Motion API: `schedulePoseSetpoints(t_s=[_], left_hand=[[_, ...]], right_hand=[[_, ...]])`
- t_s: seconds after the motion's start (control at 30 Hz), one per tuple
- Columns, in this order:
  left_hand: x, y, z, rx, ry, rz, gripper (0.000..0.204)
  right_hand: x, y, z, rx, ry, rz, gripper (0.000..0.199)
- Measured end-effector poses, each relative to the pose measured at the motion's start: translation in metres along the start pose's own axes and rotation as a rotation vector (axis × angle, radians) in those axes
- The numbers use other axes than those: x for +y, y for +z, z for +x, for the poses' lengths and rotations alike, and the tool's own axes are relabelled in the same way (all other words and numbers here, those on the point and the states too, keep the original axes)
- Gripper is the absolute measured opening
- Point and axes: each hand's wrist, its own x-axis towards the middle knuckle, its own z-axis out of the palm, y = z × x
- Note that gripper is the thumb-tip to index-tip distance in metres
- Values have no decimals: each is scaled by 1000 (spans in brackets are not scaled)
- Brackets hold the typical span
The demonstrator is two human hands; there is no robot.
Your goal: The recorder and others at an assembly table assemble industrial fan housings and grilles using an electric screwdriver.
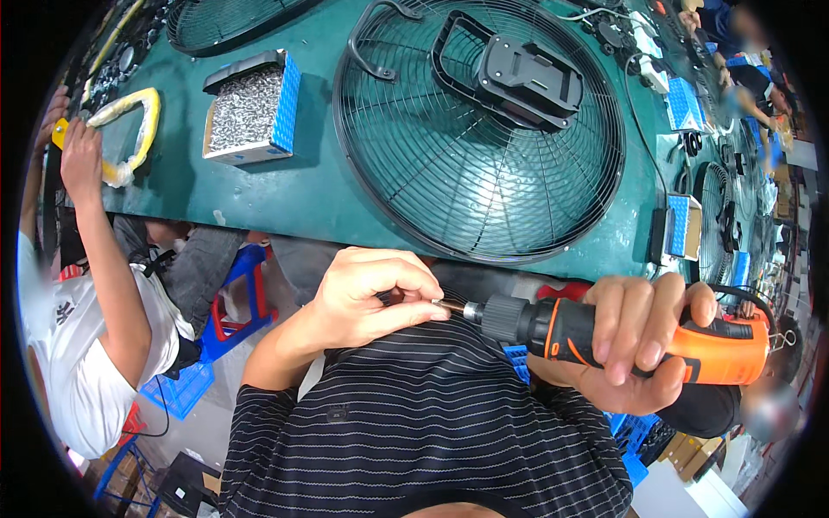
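Held level in front of my chest is an orange and black electric screwdriver (730, 350), its bit pointing left. My right hand (635, 332) wraps round its body. My left hand (371, 298) pinches a small metal screw (442, 303) at the tip of the bit, thumb against forefinger; the fingers partly hide it. Beyond my hands a round black wire fan guard (484, 194) lies on the green table (315, 203). On the guard sit a black plastic housing (528, 78) with a looped frame and a curved black handle (356, 47).
An open blue and white box (285, 108) full of small screws stands left of the guard, a black part on its rim. Further left, a co-worker's hand (82, 160) is near a yellow-wrapped loop (147, 129). Cables and boxes (682, 224) line the right side.
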Motion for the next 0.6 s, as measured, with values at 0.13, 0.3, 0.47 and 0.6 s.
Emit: schedulePoseSetpoints(t_s=[0.13, 0.3, 0.47, 0.6], left_hand=[[-1, 0, 0, -52, 8, 48, 15], [-5, 11, -5, 10, -151, -19, 15], [-16, 16, -10, 53, -196, -181, 13], [-32, 18, -2, 37, 63, 272, 21]], right_hand=[[1, -5, -2, -23, 22, -15, 43], [4, -7, -8, -45, 44, -100, 44], [3, -15, -12, 88, 60, -89, 45], [10, -23, -17, 34, 72, -110, 48]])
